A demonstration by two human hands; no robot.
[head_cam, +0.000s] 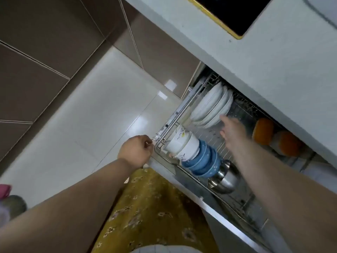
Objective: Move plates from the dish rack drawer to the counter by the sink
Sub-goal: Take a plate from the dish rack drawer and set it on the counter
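The dish rack drawer [182, 114] is standing pulled out from under the counter [273, 57], wire frame exposed. The plates [211, 105], white, are standing on edge in a row at the far end of the rack, leaning together, approx. 4–5 pcs; exact count cannot be told.

L hand [135, 152] is curling into a closed fist at the drawer's front corner, fingers wrapping the rail or front edge; exact contact pt. is hidden by the knuckles. R hand [232, 133] is reaching into the rack w/ fingers spread and extended, palm facing the plates. Fingertips are lying just beside the nearest plate rim; whether they are touching cannot be told. R hand is holding nothing.

Other rack contents:
- White bowls [182, 143], stacked on their side at the front-left corner, one w/ a dark sprig pattern.
- Blue bowls [202, 159], nested, touching the white stack.
- Steel bowl [225, 179], next in line after the blue ones.
- Two orange-rimmed items [277, 137] at the rack's R side, partly under the counter edge; type cannot be told.

A black cooktop [231, 13] w/ gold trim is sitting in the counter above. The floor [82, 115] is showing pale glossy tile. A yellow patterned garment [151, 207] is filling the lower centre.
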